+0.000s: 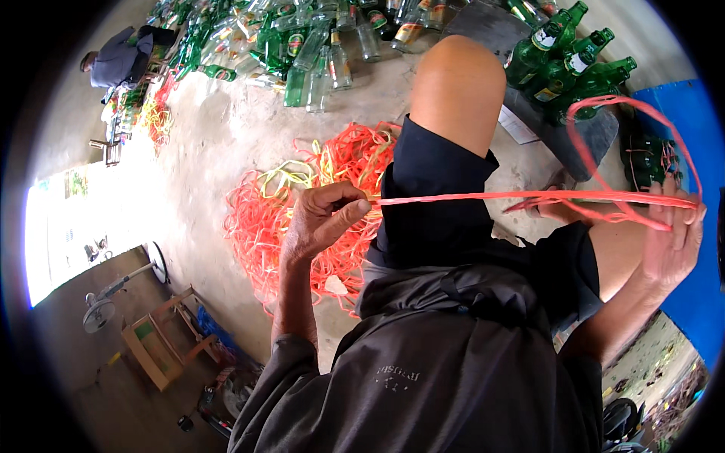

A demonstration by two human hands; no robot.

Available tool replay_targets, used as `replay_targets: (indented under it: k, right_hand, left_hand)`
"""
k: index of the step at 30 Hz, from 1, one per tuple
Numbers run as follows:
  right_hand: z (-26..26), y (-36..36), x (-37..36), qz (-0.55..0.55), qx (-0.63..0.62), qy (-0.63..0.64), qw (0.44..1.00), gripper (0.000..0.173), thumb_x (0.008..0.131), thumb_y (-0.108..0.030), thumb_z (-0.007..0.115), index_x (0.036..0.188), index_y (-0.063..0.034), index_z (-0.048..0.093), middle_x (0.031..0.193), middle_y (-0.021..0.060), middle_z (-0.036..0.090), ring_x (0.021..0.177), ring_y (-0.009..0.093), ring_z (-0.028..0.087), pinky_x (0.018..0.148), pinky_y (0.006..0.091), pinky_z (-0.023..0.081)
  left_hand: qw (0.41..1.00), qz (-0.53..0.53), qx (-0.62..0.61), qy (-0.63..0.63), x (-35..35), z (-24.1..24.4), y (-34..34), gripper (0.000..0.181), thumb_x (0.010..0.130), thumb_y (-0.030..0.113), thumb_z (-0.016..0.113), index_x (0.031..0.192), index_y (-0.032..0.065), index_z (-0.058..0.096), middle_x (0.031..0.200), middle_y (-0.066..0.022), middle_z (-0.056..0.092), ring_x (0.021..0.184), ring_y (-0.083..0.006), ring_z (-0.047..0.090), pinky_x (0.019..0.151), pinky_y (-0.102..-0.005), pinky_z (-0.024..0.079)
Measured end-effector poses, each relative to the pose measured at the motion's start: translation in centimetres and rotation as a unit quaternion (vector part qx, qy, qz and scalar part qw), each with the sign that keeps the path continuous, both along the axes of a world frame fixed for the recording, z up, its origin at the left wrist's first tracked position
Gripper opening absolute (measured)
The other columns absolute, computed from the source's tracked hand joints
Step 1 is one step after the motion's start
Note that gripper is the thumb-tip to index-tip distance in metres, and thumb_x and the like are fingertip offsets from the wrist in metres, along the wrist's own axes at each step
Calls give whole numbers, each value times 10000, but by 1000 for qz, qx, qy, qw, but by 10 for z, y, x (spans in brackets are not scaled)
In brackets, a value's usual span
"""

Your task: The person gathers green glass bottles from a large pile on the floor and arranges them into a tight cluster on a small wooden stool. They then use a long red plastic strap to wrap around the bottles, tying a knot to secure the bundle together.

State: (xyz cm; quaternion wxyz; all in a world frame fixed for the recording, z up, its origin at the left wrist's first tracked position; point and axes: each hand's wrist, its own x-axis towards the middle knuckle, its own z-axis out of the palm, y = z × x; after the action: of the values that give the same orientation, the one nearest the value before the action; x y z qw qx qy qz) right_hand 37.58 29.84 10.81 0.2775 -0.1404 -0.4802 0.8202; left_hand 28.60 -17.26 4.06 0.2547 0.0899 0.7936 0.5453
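Observation:
Pink-red plastic twine (487, 196) runs taut across my lap between my two hands. My left hand (334, 215) pinches one end of it between thumb and bent fingers, above a tangled heap of red and yellow twine (260, 238) on the floor. On the far right, my right hand (674, 232) is closed around the strands near their other end, slightly blurred. From that hand a loose loop of the twine rises up and to the left, and a shorter tail hangs towards my leg.
Green glass bottles (546, 51) stand beside a dark board (583, 130) at the upper right. Many green and clear bottles (294, 85) lie or stand at the top. Another person (122, 59) is at the upper left. A fan (99, 314) and a wooden chair (156, 345) are at lower left.

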Motion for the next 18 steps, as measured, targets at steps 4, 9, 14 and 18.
replay_targets:
  k: [4,9,14,18]
  right_hand:
    - [-3,17,3,191,48,31,980,308,1096,-299,463,871,-97,518,589,-28,416,678,124,454,769,291,435]
    - [-25,-62,-1,151,49,-63,985,143,1054,-140,548,1029,-50,656,657,-1,522,521,108,423,501,236,400]
    - [-40,-166,-45,199,430,21,880,91,1003,-85,623,1008,3,649,772,116,616,627,203,572,601,332,472]
    - [-42,-184,-39,369,328,-164,854,179,1019,-130,616,887,-16,578,663,119,518,583,212,518,559,347,421]
  left_hand:
    - [999,19,35,18,11,1,10,203,962,168,720,880,-14,685,748,10,612,709,-58,526,628,-253,445]
    - [997,-27,37,56,14,26,49,121,934,93,720,890,-16,691,732,2,602,686,-62,531,607,-261,436]
    - [990,-99,36,97,14,41,88,96,898,55,741,902,-22,682,746,-89,624,640,-140,587,572,-305,455]
    - [987,-90,54,119,10,30,93,105,895,54,746,937,-18,682,770,-97,633,637,-156,600,576,-313,468]
